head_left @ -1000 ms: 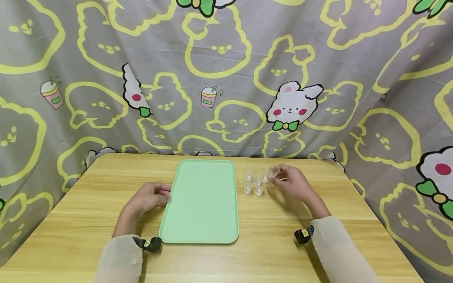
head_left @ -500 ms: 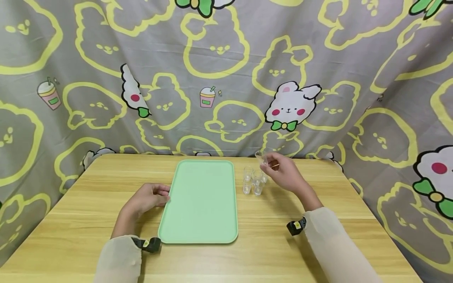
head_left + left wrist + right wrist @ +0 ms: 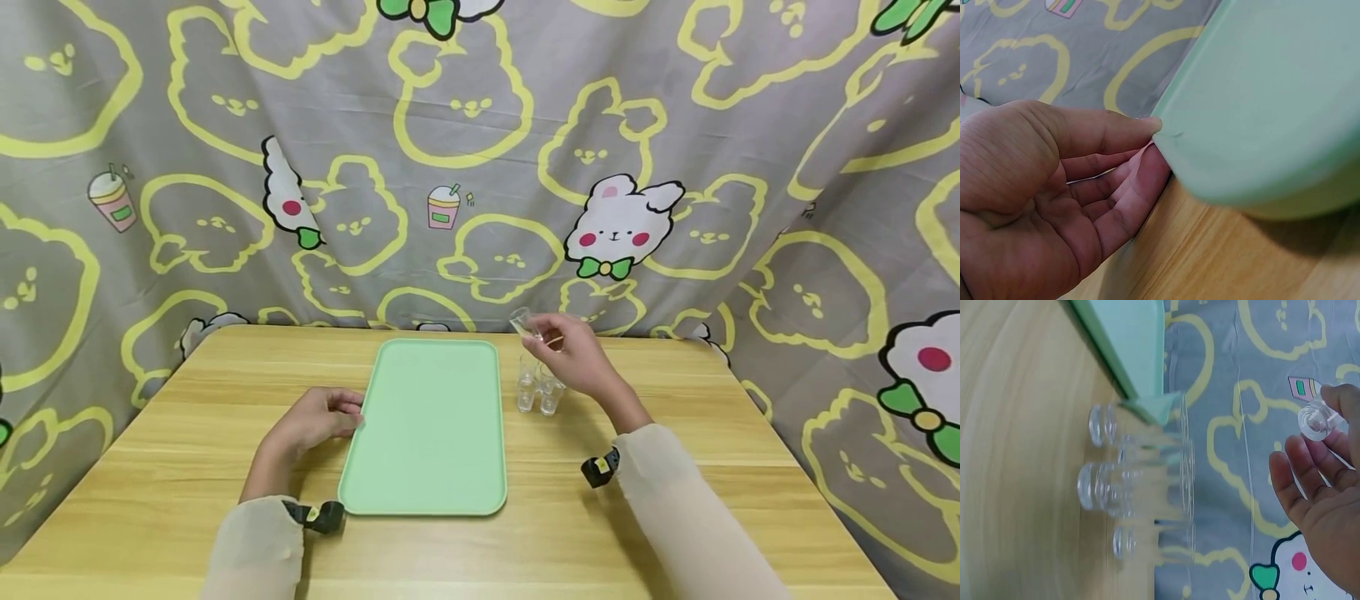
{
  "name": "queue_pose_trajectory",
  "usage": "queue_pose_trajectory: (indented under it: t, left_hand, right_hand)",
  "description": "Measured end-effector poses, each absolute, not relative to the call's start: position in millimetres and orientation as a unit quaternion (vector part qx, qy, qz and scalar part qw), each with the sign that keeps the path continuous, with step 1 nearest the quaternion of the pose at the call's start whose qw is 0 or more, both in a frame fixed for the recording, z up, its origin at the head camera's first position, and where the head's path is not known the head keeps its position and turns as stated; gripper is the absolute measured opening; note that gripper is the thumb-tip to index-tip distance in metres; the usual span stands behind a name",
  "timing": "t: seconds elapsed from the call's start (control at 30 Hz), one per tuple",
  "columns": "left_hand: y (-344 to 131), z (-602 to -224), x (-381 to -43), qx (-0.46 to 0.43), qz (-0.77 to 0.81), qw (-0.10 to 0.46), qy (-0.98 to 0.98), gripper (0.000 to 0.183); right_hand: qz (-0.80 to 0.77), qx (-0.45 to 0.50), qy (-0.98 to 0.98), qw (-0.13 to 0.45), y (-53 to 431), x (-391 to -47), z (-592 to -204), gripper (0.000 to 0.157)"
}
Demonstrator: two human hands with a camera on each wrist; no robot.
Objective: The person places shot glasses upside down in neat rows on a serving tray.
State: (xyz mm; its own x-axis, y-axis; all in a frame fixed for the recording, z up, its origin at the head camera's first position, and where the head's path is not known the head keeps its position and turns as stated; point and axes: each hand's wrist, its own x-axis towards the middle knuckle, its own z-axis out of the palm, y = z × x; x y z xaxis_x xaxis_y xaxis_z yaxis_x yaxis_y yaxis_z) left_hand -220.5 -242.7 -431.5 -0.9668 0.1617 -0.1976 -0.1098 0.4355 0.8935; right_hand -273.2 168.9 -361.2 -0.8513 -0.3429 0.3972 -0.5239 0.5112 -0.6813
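Observation:
A light green rectangular tray [image 3: 427,433] lies lengthwise on the wooden table. My left hand [image 3: 311,419] pinches its left edge; in the left wrist view the thumb is on top of the rim [image 3: 1194,181] and the fingers are at its underside. Raised above the table's back part, my right hand [image 3: 577,354] grips a small clear shot glass [image 3: 521,319] between thumb and fingers, tilted leftward. Its thick round base [image 3: 1315,422] faces the right wrist camera. Below, several matching shot glasses [image 3: 527,392] stand upright in a tight group, partly hidden by the right hand.
The wooden table [image 3: 187,450] extends on both sides of the tray, the glasses close to its right edge. A grey curtain [image 3: 480,192] with yellow cartoon outlines hangs right behind the table's back edge. Each wrist wears a small black camera [image 3: 600,469].
My right hand has lifted one shot glass from the group's right side, carrying it up and to the left above the other glasses. The left hand and the tray have stayed in place.

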Motion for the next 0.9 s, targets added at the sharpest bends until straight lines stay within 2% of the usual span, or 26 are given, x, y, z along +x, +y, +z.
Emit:
queue_pose_trajectory:
  t: [0.3,0.9]
  left_hand:
    - [-240.5,-433.8,-223.6,0.015,0.534,0.127,0.836,0.039]
    - [-243.0,-433.2,-221.5,0.008,0.542,0.129,0.831,0.038]
  right_hand:
    - [0.434,0.247,-0.864,0.065,148.5,-279.8,-361.9,0.037]
    - [0.41,0.274,-0.866,0.082,119.1,-285.8,-363.2,0.034]
